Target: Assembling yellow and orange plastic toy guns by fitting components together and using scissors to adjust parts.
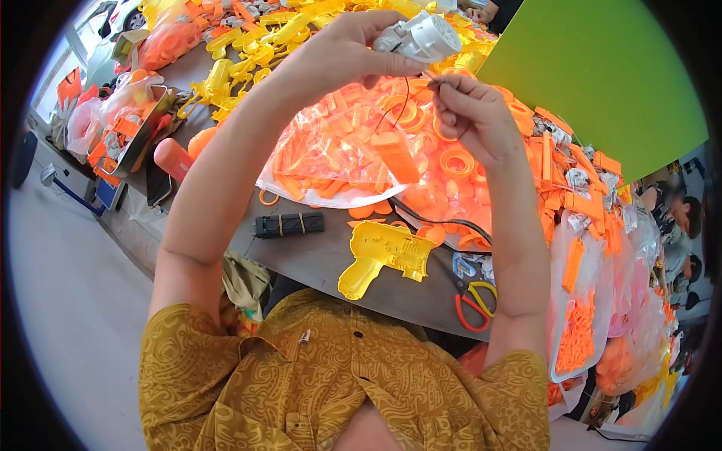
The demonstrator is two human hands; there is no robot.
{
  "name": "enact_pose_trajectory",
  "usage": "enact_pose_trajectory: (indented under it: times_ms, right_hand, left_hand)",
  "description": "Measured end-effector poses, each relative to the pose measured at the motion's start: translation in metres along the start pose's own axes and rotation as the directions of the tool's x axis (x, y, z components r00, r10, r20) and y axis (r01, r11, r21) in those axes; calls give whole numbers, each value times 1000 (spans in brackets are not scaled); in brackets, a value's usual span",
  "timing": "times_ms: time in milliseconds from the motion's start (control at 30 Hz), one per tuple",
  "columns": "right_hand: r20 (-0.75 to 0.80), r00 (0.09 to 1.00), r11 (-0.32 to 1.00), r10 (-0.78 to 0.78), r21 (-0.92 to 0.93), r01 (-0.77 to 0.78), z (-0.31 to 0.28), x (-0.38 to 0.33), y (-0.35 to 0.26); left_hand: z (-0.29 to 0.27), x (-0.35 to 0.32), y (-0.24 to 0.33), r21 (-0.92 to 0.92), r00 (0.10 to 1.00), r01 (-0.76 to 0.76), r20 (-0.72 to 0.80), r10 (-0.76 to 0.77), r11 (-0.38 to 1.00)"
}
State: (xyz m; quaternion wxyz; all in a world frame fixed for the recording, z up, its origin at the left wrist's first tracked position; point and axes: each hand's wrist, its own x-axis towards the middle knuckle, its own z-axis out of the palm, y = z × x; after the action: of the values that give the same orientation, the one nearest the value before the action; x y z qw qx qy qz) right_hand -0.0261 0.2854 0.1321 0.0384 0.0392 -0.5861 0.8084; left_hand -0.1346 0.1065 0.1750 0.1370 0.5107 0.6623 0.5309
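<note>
My left hand is raised over the far part of the table, its fingers closed around a white round plastic housing. Thin dark wires hang below this part. Beside it, my right hand pinches what looks like a wire end, close under the housing; the fingertips partly hide it. Nearer to me lies a yellow toy gun half shell, its hollow side up. To its left is a black block with bands around it. Pliers with red and yellow handles rest at the table's near right edge.
A clear bag of orange parts and loose orange rings cover the middle. Yellow shells heap at far left. A green panel stands at far right. A tub of small orange pieces sits right, with people beyond.
</note>
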Motion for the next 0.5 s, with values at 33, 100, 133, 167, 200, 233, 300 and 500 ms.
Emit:
enact_pose_trajectory:
  times_ms: [33, 100, 133, 167, 200, 233, 300, 500]
  right_hand:
    - [-70, 997, 991, -45, -131, 35, 3, 4, -7]
    - [-191, 967, 928, -168, -363, 89, 13, 12, -18]
    - [-191, 968, 928, -166, -362, 88, 14, 17, -20]
    - [-148, 925, 763, -351, -618, 190, 14, 25, -22]
    - [-54, 862, 522, -504, -814, 254, 14, 33, -21]
    - [121, 734, 195, -668, -923, 330, 14, 41, -19]
    - [272, 614, -30, -741, -927, 374, 23, 44, -24]
    - [224, 596, 29, -771, -923, 384, 22, 25, 11]
  left_hand:
    - [0, 2, -7, 76, 996, -21, -83, 27, 997]
    - [-8, 11, -4, 196, 993, -70, -84, 87, 978]
    - [-10, 13, -1, 313, 986, -117, -73, 147, 943]
    - [-9, 14, 2, 312, 987, -114, -74, 143, 943]
    - [-6, 14, 4, 344, 971, -85, -180, 155, 935]
    - [-2, 14, 5, 372, 945, -52, -283, 167, 927]
    - [2, 19, -6, 140, 945, -17, -321, 61, 990]
    - [38, -12, -46, -471, 919, 39, -330, -217, 881]
